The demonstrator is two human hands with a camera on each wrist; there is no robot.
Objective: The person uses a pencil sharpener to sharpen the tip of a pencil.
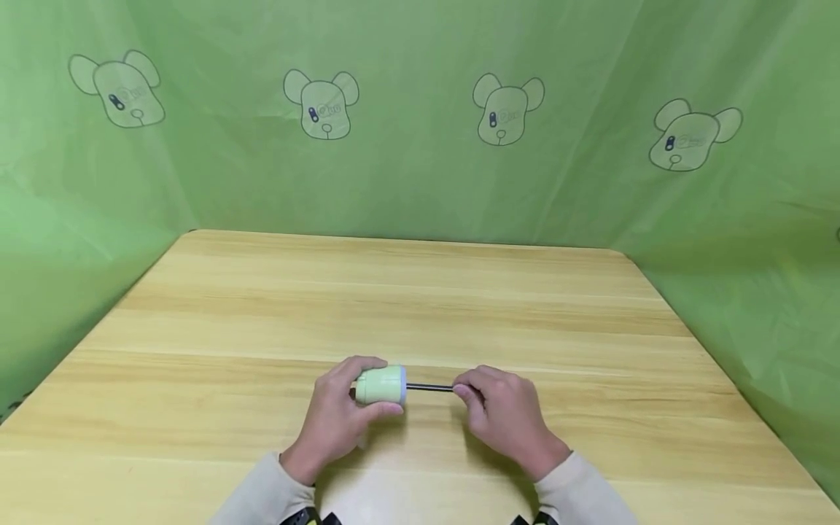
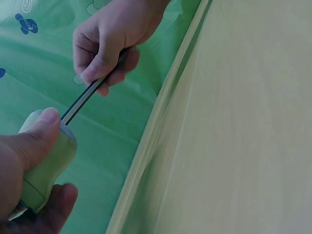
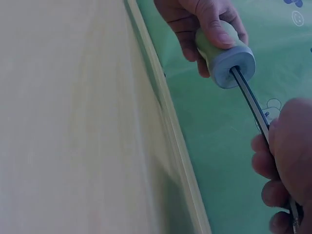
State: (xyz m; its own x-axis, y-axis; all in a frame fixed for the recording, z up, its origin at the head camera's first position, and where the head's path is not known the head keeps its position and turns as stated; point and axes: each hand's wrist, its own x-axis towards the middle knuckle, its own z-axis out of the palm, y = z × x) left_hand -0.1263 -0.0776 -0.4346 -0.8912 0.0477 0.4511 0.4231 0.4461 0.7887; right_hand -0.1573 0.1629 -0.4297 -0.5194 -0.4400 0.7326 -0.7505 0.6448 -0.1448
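My left hand (image 1: 336,415) grips a pale green, rounded plastic body (image 1: 379,385) with a blue-grey end face. The thumb lies along one side and the fingers along the other. Out of a hole in that end face runs a thin, straight, dark strip (image 1: 428,387) with a lighter line down its middle. Its far part is in my right hand (image 1: 508,415), which pinches it between thumb and curled fingers. In the right wrist view the strip (image 3: 251,100) continues through the right hand's fingers. What kind of thing this is, the frames do not show.
A light wooden table (image 1: 420,306) lies under both hands. Green sheeting (image 1: 420,182) with printed bear heads rises behind and at both sides of it. In the wrist views the table's edge (image 2: 156,117) runs close by the hands.
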